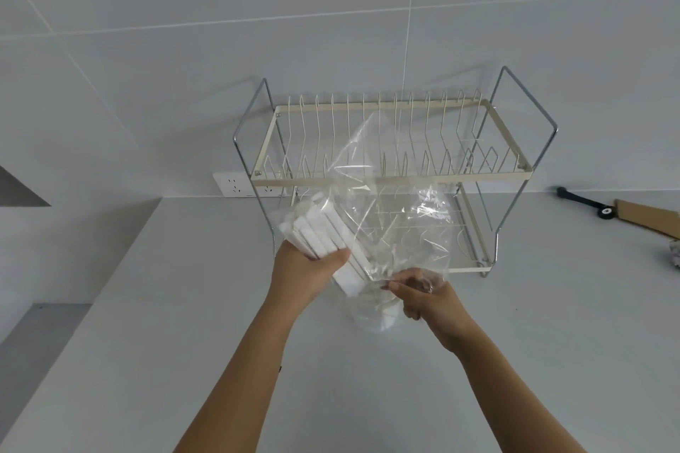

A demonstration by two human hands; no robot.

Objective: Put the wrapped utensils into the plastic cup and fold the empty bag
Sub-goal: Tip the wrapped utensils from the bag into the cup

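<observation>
Left hand (307,265) clutches white wrapped utensils (323,235), clear bag (401,210) crumpled.

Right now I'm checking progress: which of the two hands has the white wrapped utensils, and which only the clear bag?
The left hand grips the wrapped utensils bundle; the right hand pinches only the plastic bag, above the plastic cup.

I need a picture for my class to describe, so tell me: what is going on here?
A person stands at a grey counter. The left hand grips a bundle of white paper-wrapped utensils, partly inside a clear plastic bag that the right hand pinches. A clear plastic cup stands below them, before a two-tier wire dish rack. No utensils appear in the cup yet.
</observation>
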